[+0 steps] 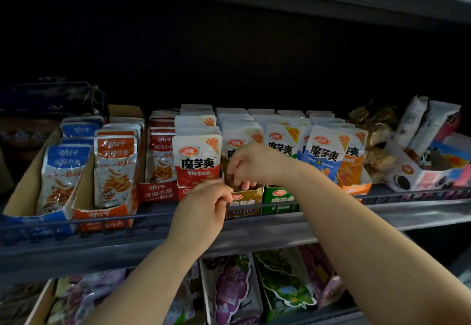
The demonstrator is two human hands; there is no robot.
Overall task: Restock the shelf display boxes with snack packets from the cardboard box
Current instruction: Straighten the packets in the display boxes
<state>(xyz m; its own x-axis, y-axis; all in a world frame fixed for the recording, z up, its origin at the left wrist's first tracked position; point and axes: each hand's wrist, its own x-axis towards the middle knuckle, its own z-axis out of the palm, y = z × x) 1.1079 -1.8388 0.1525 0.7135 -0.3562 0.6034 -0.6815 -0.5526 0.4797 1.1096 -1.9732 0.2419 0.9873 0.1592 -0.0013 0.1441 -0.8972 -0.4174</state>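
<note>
Over the gold display box (248,196), an upright brown packet (232,181) is gripped by the right hand (251,164), at 1 o'clock of the curled left hand (204,204); left's hold cannot be told.

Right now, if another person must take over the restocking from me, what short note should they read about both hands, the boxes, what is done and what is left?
Left hand: fingers curled, pinching the lower edge of a brown packet.
Right hand: grips the same packet from above.
The packet stands at the front of the gold display box, mid-shelf, between the red packets and the green display box.
Done: the neighbouring rows look full.
Left: seat this packet. The cardboard box is out of view, so the remaining stock is unknown.
</note>
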